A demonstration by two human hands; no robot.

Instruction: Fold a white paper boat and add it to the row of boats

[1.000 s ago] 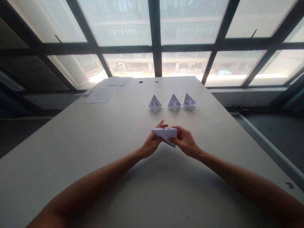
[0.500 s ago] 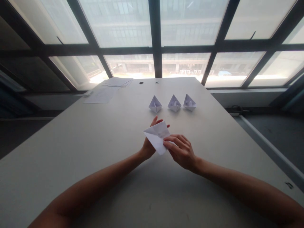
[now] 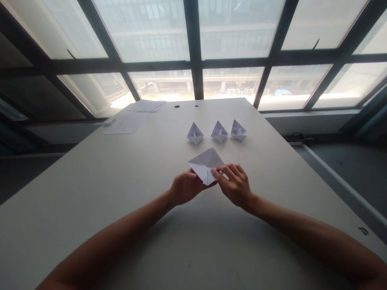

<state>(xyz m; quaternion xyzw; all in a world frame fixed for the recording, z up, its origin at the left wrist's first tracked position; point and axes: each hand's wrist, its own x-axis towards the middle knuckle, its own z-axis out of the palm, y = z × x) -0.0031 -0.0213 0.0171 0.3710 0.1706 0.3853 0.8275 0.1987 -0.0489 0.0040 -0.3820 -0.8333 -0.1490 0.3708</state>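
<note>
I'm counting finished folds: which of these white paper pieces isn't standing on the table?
The flat diamond-shaped folded paper, held between the left hand and right hand. The three origami paper boats stand in a row on the table beyond it.

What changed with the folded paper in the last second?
The folded paper opened from a narrow fold pinched between both hands into a wide, flatter diamond. The left hand moved to its lower left edge, and the right hand shifted its fingers onto the top face. The three paper boats stayed in their row.

office room, long white table (image 3: 90, 177), loose papers (image 3: 125, 125), large windows (image 3: 148, 34)
</note>
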